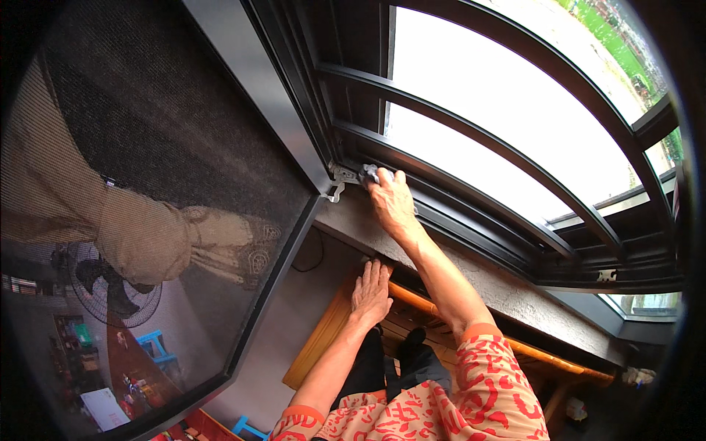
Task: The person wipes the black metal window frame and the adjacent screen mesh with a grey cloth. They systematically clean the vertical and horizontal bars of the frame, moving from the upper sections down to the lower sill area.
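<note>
My right hand [393, 200] is closed on a crumpled grey cloth [369, 173] at the lower corner of the dark window frame [471, 224]. The cloth lies beside a metal hinge bracket [343, 176] that joins the opened screen panel [243, 309] to the frame. Part of the cloth is hidden under my fingers. Lower down, my left hand [371, 294] lies flat with its fingers stretched out, touching the top of a wooden bench [334, 323] below the sill [368, 228]. It holds nothing.
Dark bars [507, 140] cross the bright window opening. Through the mesh at left, a tan curtain [140, 228], a fan [110, 287] and a blue stool [156, 345] show. Another blue stool [250, 428] stands at the bottom. My feet are on the bench slats.
</note>
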The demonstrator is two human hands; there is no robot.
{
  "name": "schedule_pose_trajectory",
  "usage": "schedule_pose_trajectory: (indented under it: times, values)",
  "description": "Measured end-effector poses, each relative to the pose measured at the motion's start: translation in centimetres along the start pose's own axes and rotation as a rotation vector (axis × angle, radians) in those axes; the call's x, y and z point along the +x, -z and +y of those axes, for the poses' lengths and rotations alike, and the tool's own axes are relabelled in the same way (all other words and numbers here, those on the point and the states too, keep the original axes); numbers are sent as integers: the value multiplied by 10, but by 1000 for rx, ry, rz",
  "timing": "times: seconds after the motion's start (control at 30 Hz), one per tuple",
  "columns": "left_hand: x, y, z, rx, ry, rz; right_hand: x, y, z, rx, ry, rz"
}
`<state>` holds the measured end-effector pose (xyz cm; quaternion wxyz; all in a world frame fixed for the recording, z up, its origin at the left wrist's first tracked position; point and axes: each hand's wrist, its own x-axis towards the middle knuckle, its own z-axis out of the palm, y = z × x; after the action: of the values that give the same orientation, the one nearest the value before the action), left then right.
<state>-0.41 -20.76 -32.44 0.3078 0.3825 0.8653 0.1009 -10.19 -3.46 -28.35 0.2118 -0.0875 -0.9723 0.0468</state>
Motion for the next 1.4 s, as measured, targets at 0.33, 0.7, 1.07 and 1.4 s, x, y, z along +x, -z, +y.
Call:
schedule_pose_trajectory:
  times: [0.33,0.7,1.07,1.4]
  values:
    - [1,-6,4,102,-28,79,20,7,-12,155,66,63]
    - [2,-11,-1,67,-29,100,29,18,-18,-167,138,-294]
    - [1,-7,0,76,-37,105,14,-1,3,-258,134,-49]
    - [3,-24,-5,33,-52,185,17,16,-49,890,-369,133]
